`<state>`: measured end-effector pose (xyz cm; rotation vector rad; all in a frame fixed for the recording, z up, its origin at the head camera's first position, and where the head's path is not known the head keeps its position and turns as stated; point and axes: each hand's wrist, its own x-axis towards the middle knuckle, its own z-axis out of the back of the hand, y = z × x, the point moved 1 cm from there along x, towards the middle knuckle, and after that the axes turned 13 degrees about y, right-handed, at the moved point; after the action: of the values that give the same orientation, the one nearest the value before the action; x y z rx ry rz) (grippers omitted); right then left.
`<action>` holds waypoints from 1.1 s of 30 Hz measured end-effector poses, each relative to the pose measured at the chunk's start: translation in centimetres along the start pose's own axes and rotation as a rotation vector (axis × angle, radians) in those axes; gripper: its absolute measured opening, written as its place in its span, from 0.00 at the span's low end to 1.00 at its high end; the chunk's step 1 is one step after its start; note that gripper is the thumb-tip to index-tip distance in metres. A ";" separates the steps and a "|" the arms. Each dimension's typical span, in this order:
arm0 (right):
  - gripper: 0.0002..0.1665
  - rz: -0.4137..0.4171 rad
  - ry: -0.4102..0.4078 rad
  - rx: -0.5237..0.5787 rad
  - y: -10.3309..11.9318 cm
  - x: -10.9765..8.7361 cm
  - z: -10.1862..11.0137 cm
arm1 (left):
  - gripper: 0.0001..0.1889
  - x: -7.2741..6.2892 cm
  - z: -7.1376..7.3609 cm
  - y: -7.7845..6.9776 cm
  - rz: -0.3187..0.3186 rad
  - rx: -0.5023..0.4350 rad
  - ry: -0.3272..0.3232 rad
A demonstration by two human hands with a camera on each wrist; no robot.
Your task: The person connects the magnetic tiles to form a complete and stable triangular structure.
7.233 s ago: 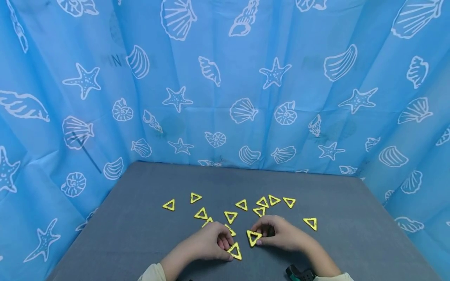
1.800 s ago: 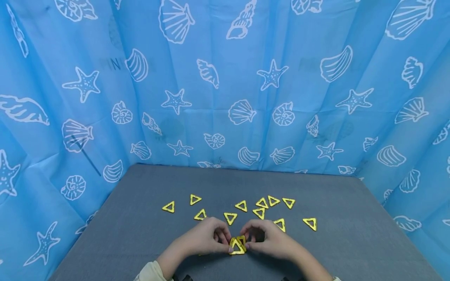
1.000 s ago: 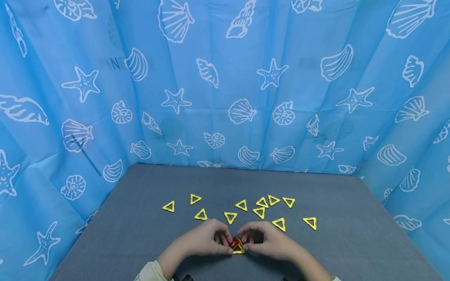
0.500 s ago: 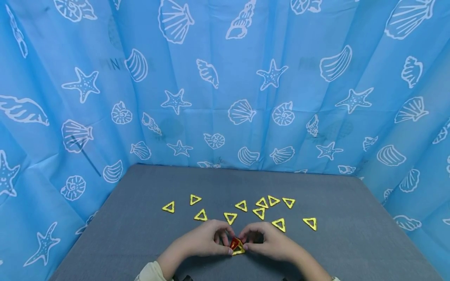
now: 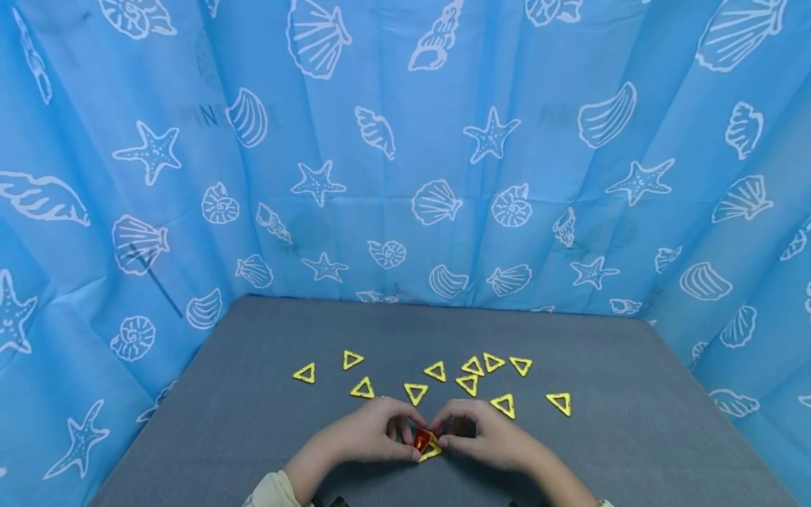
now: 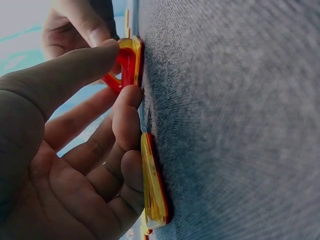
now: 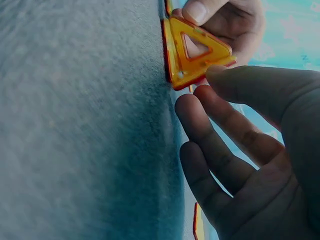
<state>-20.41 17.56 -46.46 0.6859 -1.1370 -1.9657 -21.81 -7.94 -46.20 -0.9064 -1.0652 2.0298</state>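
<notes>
Between my two hands, several triangular magnetic-looking tiles point(image 5: 434, 451) stand leaning together at the front middle of the table. Their outer faces are yellow, and a red face point(image 5: 421, 440) shows on the left one. My left hand point(image 5: 374, 436) pinches the left side of this little cluster with thumb and fingers. From the right, my right hand point(image 5: 484, 433) pinches a corner; in the right wrist view a translucent orange-yellow tile point(image 7: 212, 54) tilts up from another tile at the tabletop. A flat tile point(image 6: 155, 185) lies beside my left fingers. How the tiles meet is partly hidden by fingers.
Several yellow triangular tiles lie flat and scattered beyond the hands, such as one tile point(image 5: 415, 393) in the middle, one point(image 5: 304, 373) far left and one point(image 5: 560, 403) right. A grey cloth-covered table point(image 5: 285, 324) ends at a blue shell-patterned curtain point(image 5: 405, 169).
Earlier my hands were apart, each with one tile. They have come together, and the tiles now lean against each other. Within the last two seconds a red face has come into view.
</notes>
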 end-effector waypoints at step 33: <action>0.22 -0.264 -0.256 -0.213 -2.9 -5.6 7.1 | 0.13 -0.2 0.2 0.1 0.029 0.008 -0.028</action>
<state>-23.50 26.50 -45.32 0.5013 -1.0011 -2.4138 -21.83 -8.21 -46.13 -0.8965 -1.0645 2.0751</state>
